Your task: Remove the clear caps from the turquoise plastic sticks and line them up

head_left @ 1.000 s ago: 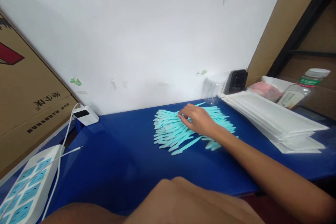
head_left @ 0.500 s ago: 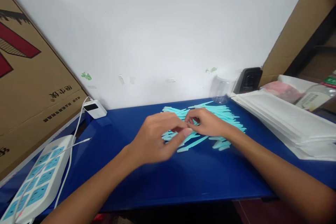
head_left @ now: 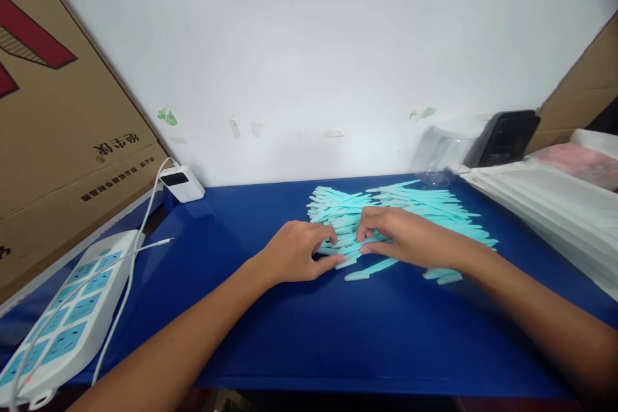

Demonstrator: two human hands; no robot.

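Many flat, pale turquoise sticks [head_left: 434, 206] lie in a loose, overlapping pile on a blue table. At the pile's left edge is my left hand [head_left: 299, 251], its fingers curved and the thumb apart from them over the stick ends. My right hand [head_left: 400, 232] reaches over the middle of the pile, with fingers curled down and thumb close to the index finger around a stick; its palm hides some sticks. One separate stick [head_left: 364, 272] angles out at the front, and a few short ends [head_left: 444, 275] show below the right wrist.
A clear plastic jar [head_left: 447, 154] and a black object [head_left: 509, 138] stand at the back right beside stacked white sheets [head_left: 555, 206]. On the left are a power strip [head_left: 72, 309], a white device [head_left: 182, 184] with a cable, and a large cardboard box [head_left: 58, 129].
Both hands were close together above the pile; now they are lower and apart, at the sticks. The view has shifted, so the pile appears further right.
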